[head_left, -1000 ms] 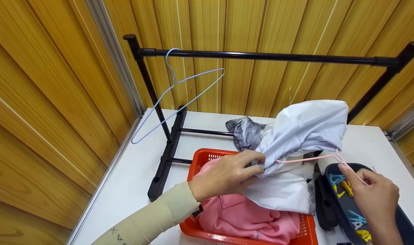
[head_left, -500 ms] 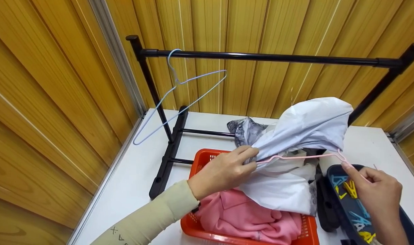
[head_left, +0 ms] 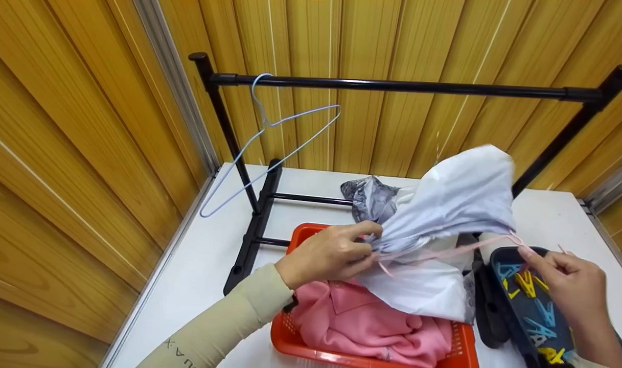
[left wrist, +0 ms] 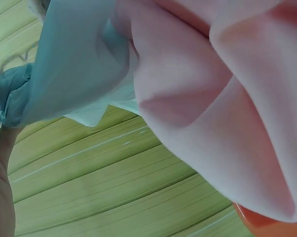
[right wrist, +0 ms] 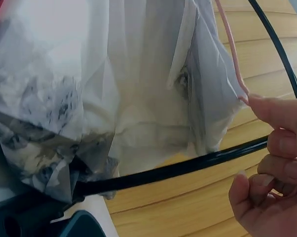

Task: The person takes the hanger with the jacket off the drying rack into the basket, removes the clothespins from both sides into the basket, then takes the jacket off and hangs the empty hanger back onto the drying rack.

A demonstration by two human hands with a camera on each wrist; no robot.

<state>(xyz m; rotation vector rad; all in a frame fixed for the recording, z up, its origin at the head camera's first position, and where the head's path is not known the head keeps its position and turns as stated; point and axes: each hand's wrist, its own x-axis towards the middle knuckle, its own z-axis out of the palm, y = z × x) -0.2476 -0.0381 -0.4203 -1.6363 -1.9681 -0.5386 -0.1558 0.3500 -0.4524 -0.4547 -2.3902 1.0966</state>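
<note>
My left hand grips a gathered bunch of a white garment over the red basket; in the left wrist view the bunched cloth sits at the fingers. A pink hanger, blurred, runs along the garment's lower edge, its far end close to the left hand. My right hand pinches the hanger near its hook between thumb and fingers. The right wrist view shows the pinched hanger wire beside the cloth, the other fingers curled below. Grey patterned fabric hangs there too.
A red basket holds pink clothing. At right a dark tray contains blue and yellow clothespins. A black rack's rail crosses behind, with a blue hanger on its left end. Grey patterned cloth lies at the back.
My left hand has shifted slightly left with the bunched cloth, stretching it. The hanger's far end has dipped and shows below the cloth. The right hand has barely moved.
</note>
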